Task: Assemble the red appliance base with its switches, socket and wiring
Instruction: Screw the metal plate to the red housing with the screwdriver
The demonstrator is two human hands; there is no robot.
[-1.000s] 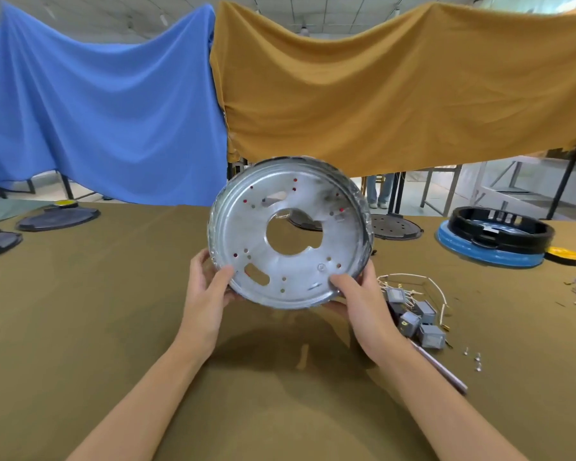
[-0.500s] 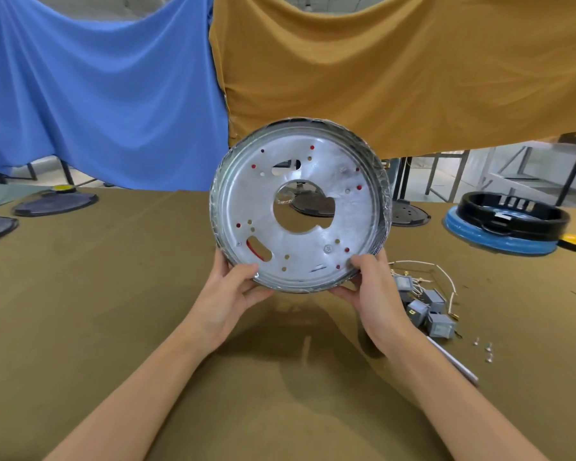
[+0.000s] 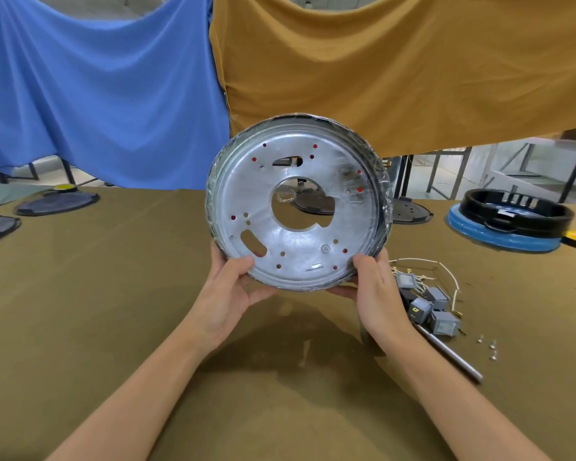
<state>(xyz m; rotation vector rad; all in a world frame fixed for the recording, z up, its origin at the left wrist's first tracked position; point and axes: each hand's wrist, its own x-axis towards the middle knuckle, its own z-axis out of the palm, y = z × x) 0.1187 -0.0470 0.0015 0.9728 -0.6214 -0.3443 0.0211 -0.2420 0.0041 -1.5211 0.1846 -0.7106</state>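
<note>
I hold a round silver metal base plate upright above the table, its inner face toward me. It has a large centre hole, several small holes showing red behind, and plastic film around its rim. My left hand grips the lower left rim and my right hand grips the lower right rim. Several grey switch blocks with white wires lie on the table just right of my right hand. Small screws lie further right.
The table carries an olive cloth. A thin metal rod lies by my right forearm. A black ring on a blue disc sits at the far right. Dark round lids rest at the far left. Blue and ochre cloths hang behind.
The plate has been turned clockwise in my hands and raised a little, its oblong slot now at the lower left. Both hands have shifted their grip along the lower rim.
</note>
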